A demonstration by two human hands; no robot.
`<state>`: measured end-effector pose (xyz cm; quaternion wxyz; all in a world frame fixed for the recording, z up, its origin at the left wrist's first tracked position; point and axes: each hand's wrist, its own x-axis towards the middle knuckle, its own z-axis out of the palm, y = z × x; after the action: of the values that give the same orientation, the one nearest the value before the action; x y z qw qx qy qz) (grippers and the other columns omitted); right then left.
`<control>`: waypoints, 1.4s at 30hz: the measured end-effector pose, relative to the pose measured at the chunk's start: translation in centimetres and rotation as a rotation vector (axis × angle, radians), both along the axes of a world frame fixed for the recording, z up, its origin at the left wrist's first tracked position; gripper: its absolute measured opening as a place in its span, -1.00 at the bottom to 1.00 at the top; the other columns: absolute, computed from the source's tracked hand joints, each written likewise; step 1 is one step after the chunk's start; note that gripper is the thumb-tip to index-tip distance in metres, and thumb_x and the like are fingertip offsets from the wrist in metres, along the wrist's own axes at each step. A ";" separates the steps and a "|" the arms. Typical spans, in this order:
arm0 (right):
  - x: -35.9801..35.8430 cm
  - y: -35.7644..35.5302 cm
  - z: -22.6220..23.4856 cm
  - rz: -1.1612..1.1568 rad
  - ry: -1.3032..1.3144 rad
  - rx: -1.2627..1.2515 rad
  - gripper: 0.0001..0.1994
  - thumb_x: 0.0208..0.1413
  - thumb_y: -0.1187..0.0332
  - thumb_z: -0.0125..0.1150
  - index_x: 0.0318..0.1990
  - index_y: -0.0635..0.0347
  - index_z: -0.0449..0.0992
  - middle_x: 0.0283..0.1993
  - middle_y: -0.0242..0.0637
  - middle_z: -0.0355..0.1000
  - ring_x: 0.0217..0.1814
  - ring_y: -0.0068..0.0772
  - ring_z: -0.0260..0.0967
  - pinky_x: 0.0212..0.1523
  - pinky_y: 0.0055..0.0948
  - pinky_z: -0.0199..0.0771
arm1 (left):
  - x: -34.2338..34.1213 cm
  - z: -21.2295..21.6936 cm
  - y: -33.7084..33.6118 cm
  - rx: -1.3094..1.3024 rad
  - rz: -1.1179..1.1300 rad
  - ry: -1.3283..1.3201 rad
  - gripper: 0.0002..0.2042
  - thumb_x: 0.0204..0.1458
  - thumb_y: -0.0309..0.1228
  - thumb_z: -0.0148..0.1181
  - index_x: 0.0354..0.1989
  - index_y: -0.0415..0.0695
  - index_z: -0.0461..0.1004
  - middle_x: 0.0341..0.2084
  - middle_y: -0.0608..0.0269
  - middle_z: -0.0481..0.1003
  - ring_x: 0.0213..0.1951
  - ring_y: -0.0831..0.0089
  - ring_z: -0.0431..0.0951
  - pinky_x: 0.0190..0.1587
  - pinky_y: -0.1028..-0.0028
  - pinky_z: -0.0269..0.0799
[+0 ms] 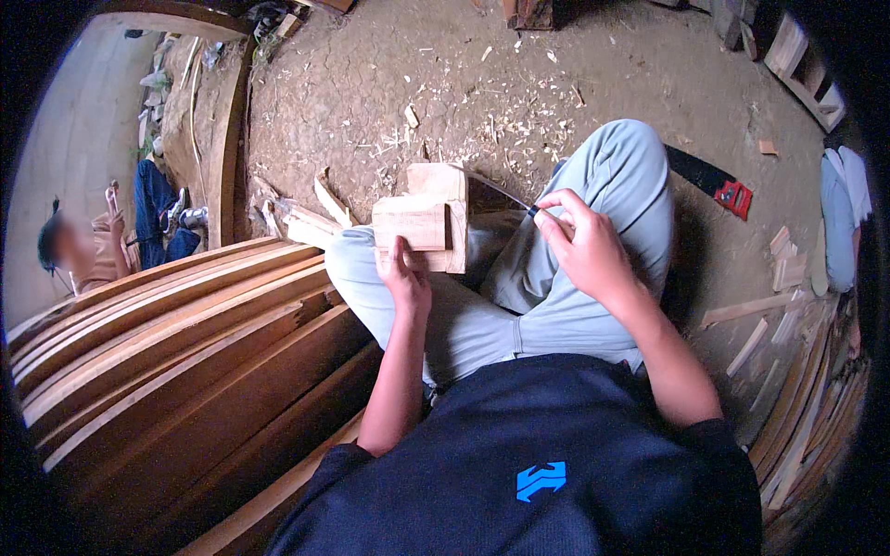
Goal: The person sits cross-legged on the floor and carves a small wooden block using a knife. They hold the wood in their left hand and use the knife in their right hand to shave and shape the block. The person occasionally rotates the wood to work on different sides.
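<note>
My left hand is closed on a small pale wooden block, its thumb or a finger lying along the face. Behind it is a larger wooden block, which shows above and below the small one; whether the two are joined I cannot tell. Over my bent right knee, my right hand pinches the dark end of a thin, slightly curved strip, perhaps a blade. Its far end reaches the upper right corner of the larger block; its exact kind is unclear.
Long stacked planks run along my left side. A handsaw with a red handle lies on the dirt floor beyond my right knee. Wood shavings litter the ground ahead. Another person is at the far left; wood strips lie at right.
</note>
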<state>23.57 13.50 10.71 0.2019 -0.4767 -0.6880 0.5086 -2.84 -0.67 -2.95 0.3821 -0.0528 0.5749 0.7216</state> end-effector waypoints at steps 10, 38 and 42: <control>-1.3 -0.7 -4.4 0.085 -0.053 -0.093 -0.82 0.23 0.29 0.15 -0.15 0.20 0.41 -0.53 0.04 0.47 -0.40 0.18 0.48 -0.43 0.01 0.39 | 0.9 1.6 0.7 0.018 -0.028 0.071 -0.61 0.15 -0.32 0.23 0.14 -0.05 0.34 -0.10 0.43 0.47 -0.13 0.59 0.49 -0.19 0.53 0.46; -8.1 2.1 -8.4 -0.122 0.214 0.186 -0.75 0.12 0.42 0.12 -0.08 0.26 0.27 -0.30 0.17 0.48 -0.22 0.26 0.47 -0.22 0.06 0.44 | -7.9 7.5 10.6 -0.395 -0.550 1.525 -0.86 0.13 -0.47 0.14 -0.18 -0.18 0.56 -0.05 0.03 0.45 0.01 0.22 0.43 0.10 0.34 0.31; -8.2 0.3 -7.4 -0.062 0.251 0.132 -0.77 0.26 0.38 0.07 0.00 0.24 0.33 -0.18 0.07 0.51 -0.10 0.17 0.49 -0.15 -0.08 0.50 | -6.7 6.4 11.3 -0.456 -0.361 1.554 -0.84 0.17 -0.32 0.11 -0.20 -0.10 0.54 -0.16 0.07 0.43 -0.04 0.12 0.43 0.03 0.20 0.33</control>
<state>15.32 13.80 3.27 0.3329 -0.4159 -0.6744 0.5113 -9.52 10.63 3.49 -0.0341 0.4779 0.8068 0.3456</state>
